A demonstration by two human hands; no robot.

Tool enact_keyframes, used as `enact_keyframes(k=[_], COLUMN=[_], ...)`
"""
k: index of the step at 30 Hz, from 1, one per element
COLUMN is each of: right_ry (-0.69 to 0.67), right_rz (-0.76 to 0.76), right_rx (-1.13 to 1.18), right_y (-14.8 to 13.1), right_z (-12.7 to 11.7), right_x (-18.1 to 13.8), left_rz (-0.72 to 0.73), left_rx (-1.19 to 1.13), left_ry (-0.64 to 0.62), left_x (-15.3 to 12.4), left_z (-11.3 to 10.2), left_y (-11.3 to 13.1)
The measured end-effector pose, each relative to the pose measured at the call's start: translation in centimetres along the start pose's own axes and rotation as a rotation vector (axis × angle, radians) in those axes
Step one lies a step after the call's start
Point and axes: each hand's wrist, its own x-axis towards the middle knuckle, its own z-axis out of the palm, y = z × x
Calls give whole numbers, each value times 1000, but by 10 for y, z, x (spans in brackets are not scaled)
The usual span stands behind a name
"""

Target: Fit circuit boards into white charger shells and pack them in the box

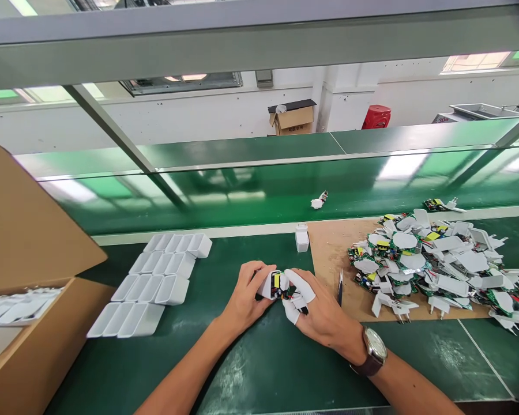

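My left hand grips a white charger shell just above the green mat. My right hand, with white finger cots on several fingers and a watch on the wrist, holds a small circuit board with a yellow part at the shell's open end. Both hands meet at the middle of the bench. A pair of tweezers lies just right of my right hand on a brown board.
Rows of empty white shells lie to the left. A cardboard box with more shells stands at far left. A heap of boards and plug pieces covers the brown board. One shell stands upright; a green conveyor runs behind.
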Motion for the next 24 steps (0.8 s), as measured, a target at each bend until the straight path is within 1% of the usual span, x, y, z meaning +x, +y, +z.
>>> enact_keyframes(k=[8, 12, 17, 21, 24], right_ry=[-7, -5, -36, -54, -49], right_rz=[13, 23, 17, 6, 24], right_rx=[26, 30, 26, 28, 52], right_y=[2, 1, -3, -1, 3], right_z=[3, 1, -3, -1, 2], right_x=[-2, 0, 2, 3, 4], left_rz=[-5, -5, -8, -27, -58], left_rx=[-20, -16, -17, -77, -192], left_ry=[6, 22, 13, -11, -62], left_x=[1, 2, 2, 1, 2], left_z=[1, 2, 0, 4, 5], left_y=[2, 3, 4, 4, 7])
